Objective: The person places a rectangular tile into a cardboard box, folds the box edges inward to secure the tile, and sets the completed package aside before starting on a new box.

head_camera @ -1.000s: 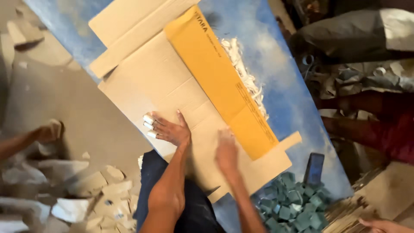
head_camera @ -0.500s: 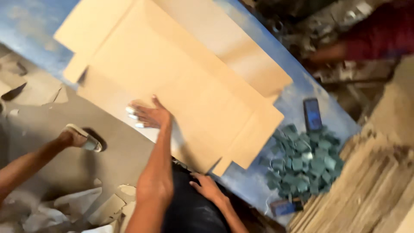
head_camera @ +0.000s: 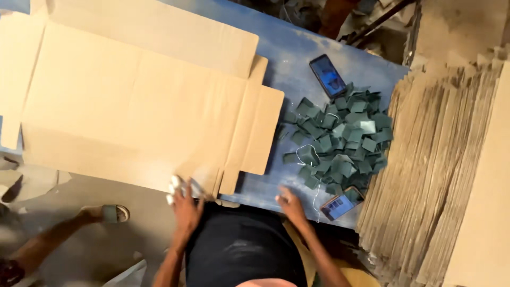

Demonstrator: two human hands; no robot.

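Observation:
A large flat cardboard box blank [head_camera: 133, 111] lies unfolded on the blue table [head_camera: 297, 58]. My left hand [head_camera: 186, 201] rests with fingers spread on the blank's near edge, by a slotted flap; something small and white shows at its fingertips, blurred. My right hand [head_camera: 289, 204] lies fingers apart on the table's near edge and holds nothing. It is just short of a heap of small dark green folded pieces [head_camera: 340, 141]. A thin white string [head_camera: 313, 159] trails through that heap.
Two phones lie by the heap, one at its far side [head_camera: 328, 75] and one at the near edge [head_camera: 340, 203]. A tall stack of cardboard sheets [head_camera: 435, 175] stands at the right. Another person's sandalled foot [head_camera: 106, 213] rests on the grey floor at the left.
The view has swung to the right. My right hand has come up from my lap to the table's edge near the green heap. My left hand stays at the cardboard's near edge.

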